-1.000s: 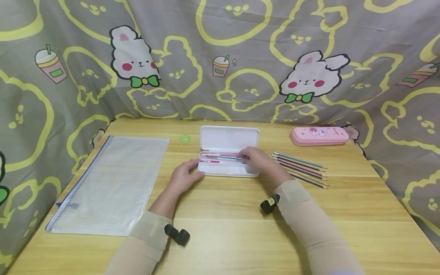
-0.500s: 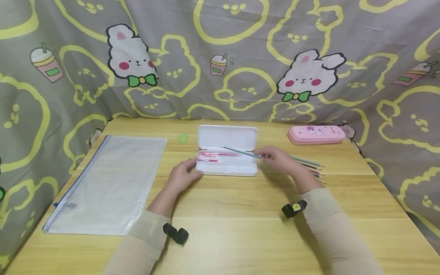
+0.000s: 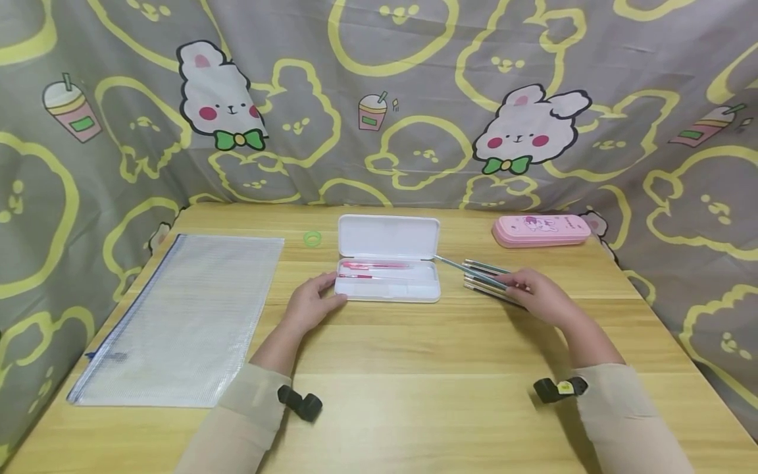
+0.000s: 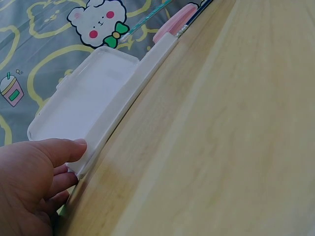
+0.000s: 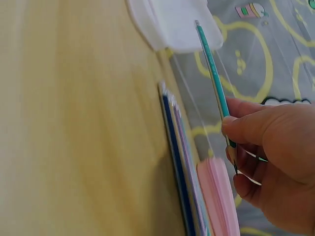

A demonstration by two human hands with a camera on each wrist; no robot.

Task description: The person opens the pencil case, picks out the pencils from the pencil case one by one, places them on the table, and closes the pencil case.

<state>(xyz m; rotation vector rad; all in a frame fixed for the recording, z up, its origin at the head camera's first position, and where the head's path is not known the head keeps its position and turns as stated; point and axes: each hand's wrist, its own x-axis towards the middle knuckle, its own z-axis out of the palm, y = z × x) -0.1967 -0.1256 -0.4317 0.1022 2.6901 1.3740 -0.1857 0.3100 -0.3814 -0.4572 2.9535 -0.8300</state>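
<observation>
A white pencil case (image 3: 388, 237) lies with its lid up near the middle of the table. My left hand (image 3: 308, 306) grips its left end, the thumb (image 4: 69, 150) over the rim and the fingers along the outer side. Inside the case are a red pen (image 3: 379, 266) and a second, clear pen with a red part (image 3: 356, 276). To the right, my right hand (image 3: 541, 296) pinches a green pencil (image 5: 211, 69) near its sharpened tip, eraser end towards the case. This pencil is raised above a row of pencils (image 3: 487, 284) on the table, which the hand partly hides.
A pink pencil case (image 3: 541, 230), shut, sits at the back right. On the left lies a clear mesh zip pouch (image 3: 183, 316). A small green ring (image 3: 312, 238) is behind my left hand. A patterned curtain (image 3: 308, 164) borders the table's back.
My right hand has taken the green pencil out of the white pencil case and carried it right, over the row of pencils. My left hand has stayed at the case's left end.
</observation>
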